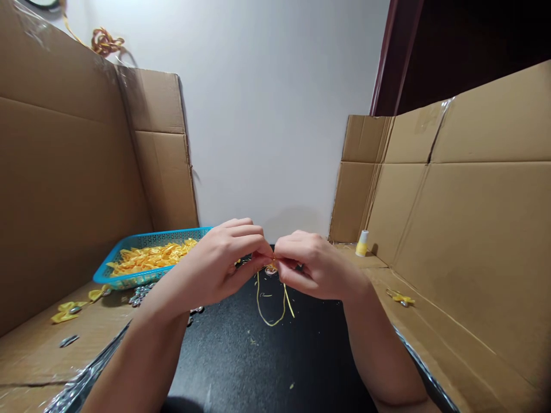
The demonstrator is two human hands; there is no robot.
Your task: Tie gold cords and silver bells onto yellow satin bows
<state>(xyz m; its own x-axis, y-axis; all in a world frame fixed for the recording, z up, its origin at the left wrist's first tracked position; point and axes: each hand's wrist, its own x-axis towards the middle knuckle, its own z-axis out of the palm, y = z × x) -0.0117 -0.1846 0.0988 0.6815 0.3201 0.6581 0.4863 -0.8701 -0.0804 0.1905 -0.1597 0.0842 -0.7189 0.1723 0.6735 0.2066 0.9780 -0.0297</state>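
My left hand (219, 261) and my right hand (312, 267) meet over the black mat (258, 355), fingertips pinched together on a small yellow ribbon piece with a metal clip (271, 268). A thin yellow thread (270, 304) hangs down from the pinch in a loop and touches the mat. Both hands are closed in a pinch; the piece itself is mostly hidden by my fingers.
A blue basket (129, 278) full of yellow ribbon pieces stands at the left. Loose yellow bows (69, 311) and metal clips (140, 295) lie on the cardboard beside it. A yellow thread spool (363, 243) stands at the right, a bow (402, 298) nearer. Cardboard walls enclose both sides.
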